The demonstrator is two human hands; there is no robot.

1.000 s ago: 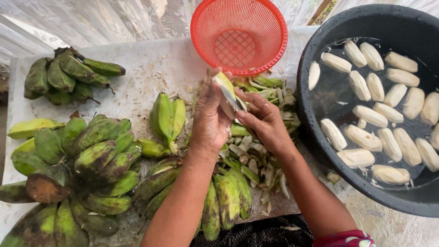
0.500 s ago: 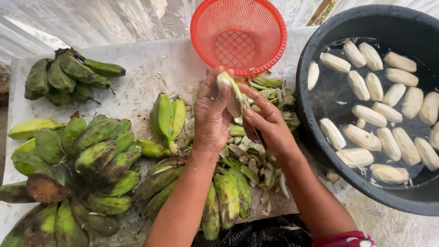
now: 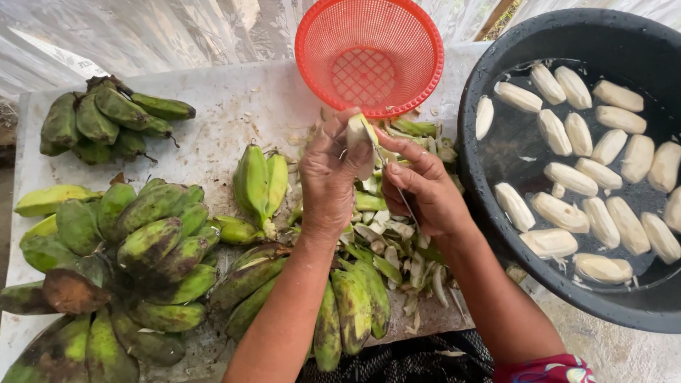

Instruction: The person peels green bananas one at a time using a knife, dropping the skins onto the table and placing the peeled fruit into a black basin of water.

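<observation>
My left hand grips a mostly peeled pale banana, held upright above the pile of green peels. My right hand holds a small knife with its blade against the banana's right side. To the right stands a black tub of water where several peeled bananas float.
A red plastic basket sits behind my hands. Bunches of green bananas cover the left of the white tabletop, a smaller bunch lies at the far left, and a pair lies beside my left wrist.
The banana has turned in my left hand and lost more green skin. My right hand has shifted slightly right and the knife now lies along the banana's right side.
</observation>
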